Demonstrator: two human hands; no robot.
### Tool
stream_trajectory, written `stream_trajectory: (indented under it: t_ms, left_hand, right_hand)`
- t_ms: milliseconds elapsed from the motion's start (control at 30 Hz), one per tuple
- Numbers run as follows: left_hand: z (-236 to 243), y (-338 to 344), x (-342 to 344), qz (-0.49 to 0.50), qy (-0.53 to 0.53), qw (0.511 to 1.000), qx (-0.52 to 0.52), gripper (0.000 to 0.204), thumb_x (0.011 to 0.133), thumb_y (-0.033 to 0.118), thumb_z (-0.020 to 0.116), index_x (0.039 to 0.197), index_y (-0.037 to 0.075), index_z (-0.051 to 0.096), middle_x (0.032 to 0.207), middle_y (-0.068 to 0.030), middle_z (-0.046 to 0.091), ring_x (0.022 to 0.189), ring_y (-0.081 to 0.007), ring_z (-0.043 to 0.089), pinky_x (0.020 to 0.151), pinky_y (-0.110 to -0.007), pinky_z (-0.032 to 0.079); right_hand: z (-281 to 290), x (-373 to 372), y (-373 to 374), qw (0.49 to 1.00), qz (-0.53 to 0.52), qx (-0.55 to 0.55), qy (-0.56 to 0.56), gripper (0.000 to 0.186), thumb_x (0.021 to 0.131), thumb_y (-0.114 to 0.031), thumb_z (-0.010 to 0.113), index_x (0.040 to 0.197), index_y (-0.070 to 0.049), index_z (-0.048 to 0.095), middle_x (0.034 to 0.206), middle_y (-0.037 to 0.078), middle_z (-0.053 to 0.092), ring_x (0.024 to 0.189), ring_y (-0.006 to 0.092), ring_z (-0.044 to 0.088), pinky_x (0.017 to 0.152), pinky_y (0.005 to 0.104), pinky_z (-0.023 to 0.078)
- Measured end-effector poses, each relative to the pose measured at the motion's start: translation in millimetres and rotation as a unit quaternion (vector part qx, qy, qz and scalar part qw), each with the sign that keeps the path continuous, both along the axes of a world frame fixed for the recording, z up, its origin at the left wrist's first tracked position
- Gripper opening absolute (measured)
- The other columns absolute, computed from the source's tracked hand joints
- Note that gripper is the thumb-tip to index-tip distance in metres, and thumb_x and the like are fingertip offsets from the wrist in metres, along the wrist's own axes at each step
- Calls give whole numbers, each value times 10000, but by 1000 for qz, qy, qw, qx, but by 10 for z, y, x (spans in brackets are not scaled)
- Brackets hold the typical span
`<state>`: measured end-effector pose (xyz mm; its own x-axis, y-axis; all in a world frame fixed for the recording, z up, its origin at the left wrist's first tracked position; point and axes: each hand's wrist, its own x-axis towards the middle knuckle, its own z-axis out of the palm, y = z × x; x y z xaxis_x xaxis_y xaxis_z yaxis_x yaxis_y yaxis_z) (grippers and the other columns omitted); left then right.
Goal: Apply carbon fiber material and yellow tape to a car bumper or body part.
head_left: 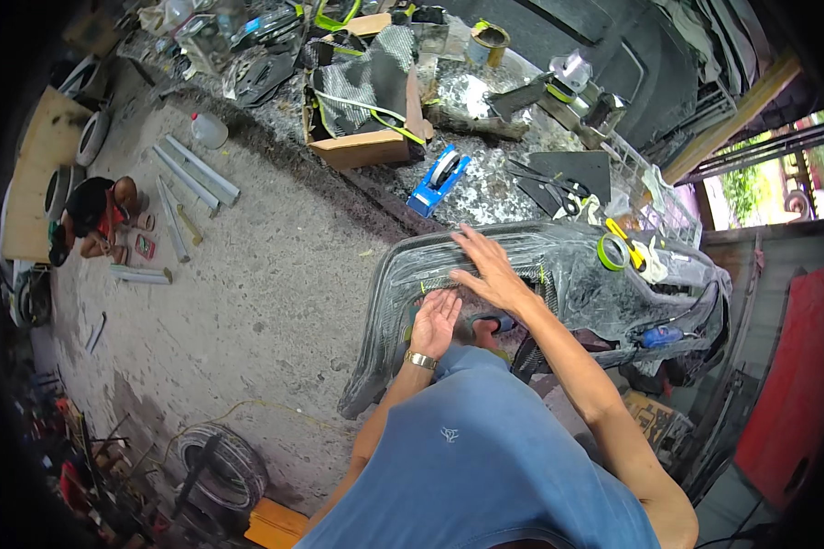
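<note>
A large dark moulded panel [604,274], shaped like a car bumper and smeared with grey dust, lies in front of me with one end curving toward my left. My right hand [491,273] is over its upper curved section, palm down, fingers stretched and thumb apart. My left hand [437,320], with a metal watch at the wrist, is turned palm up beside the panel's inner edge, fingers extended. Neither hand holds anything; whether the left one touches the panel I cannot tell. Woven black strips with yellow-green tape bits lie along the inner edge near both hands.
On the panel rest a green tape roll [612,252] and a yellow cutter [623,240]. Beyond it, the cluttered bench holds a blue tape dispenser [439,180], scissors [568,189] and a cardboard box [362,151]. A person [101,215] crouches at far left; a tyre [222,467] lies lower left.
</note>
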<state>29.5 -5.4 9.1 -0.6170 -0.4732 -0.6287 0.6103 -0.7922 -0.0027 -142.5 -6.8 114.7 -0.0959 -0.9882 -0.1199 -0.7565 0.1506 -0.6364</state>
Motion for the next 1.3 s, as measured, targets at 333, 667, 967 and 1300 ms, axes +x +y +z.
stream_trajectory:
  t_ms: [333, 667, 967, 1300]
  left_hand:
    - [41, -23, 20, -50, -74, 990, -108, 198, 975, 168, 465, 1123, 36, 453, 1247, -161, 518, 1235, -274, 470, 1060, -397, 386]
    - [-61, -89, 7, -37, -111, 986, -115, 284, 938, 207, 541, 1170, 50, 491, 1270, -100, 526, 1212, -219, 489, 1040, -376, 420]
    - [-25, -174, 42, -104, -112, 978, -145, 334, 909, 241, 585, 1162, 40, 500, 1345, -125, 467, 1250, -231, 452, 1053, -364, 398]
    - [-101, -186, -71, -274, -282, 854, -341, 622, 912, 522, 473, 1168, -45, 461, 1242, -202, 537, 1153, -274, 533, 982, -366, 435]
  right_hand:
    - [483, -189, 1255, 930, -212, 45, -296, 480, 870, -243, 640, 1284, -41, 506, 1214, 119, 563, 1076, 211, 565, 940, 332, 438]
    - [525, -73, 1625, 873, -264, 34, -408, 410, 912, -223, 589, 1268, -29, 521, 1191, 106, 595, 1027, 171, 583, 902, 302, 452]
    - [764, -464, 1710, 792, -342, -189, -470, 334, 943, -198, 546, 1215, -5, 537, 1132, 83, 610, 1016, 117, 565, 909, 272, 441]
    - [380, 254, 1748, 751, -310, -97, -575, 323, 950, -198, 540, 1198, 9, 537, 1144, 88, 601, 1041, 136, 557, 910, 282, 444]
